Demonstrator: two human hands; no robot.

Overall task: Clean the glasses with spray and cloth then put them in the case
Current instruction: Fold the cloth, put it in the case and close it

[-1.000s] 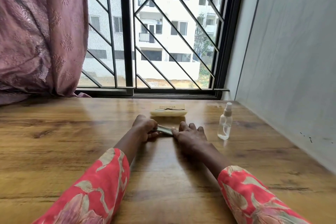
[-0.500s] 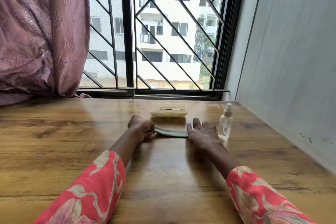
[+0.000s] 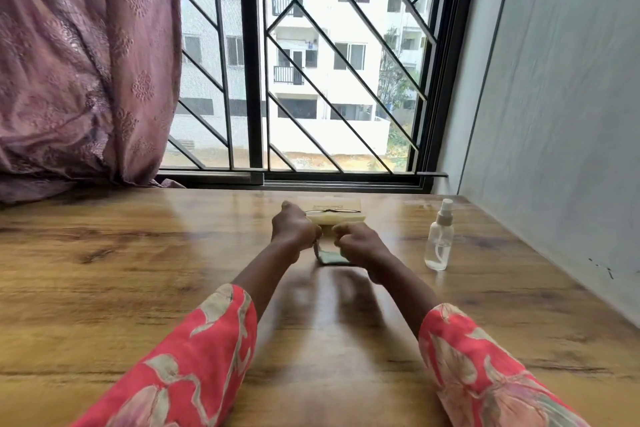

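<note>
My left hand (image 3: pixel 294 232) and my right hand (image 3: pixel 356 243) are raised close together over the wooden table (image 3: pixel 138 288). Both pinch the top edge of a small grey-green cloth (image 3: pixel 330 257), which hangs down between them; its lower end is at or just above the tabletop. Just behind the hands lies a cream glasses case (image 3: pixel 341 217). A thin black glasses shape (image 3: pixel 329 210) shows on its top; whether it is the real pair or a print I cannot tell. A clear spray bottle (image 3: pixel 440 243) with a white nozzle stands upright to the right of my right hand.
The window grille (image 3: pixel 311 80) and its sill run along the table's far edge. A pink curtain (image 3: pixel 79 62) hangs at the back left and pools on the table. A grey wall (image 3: pixel 554 114) borders the table on the right.
The cloth lay stretched on the table, my left hand gripping one end and my right hand flat on the other. Now both hands have come together and risen, pinching the hanging cloth.
</note>
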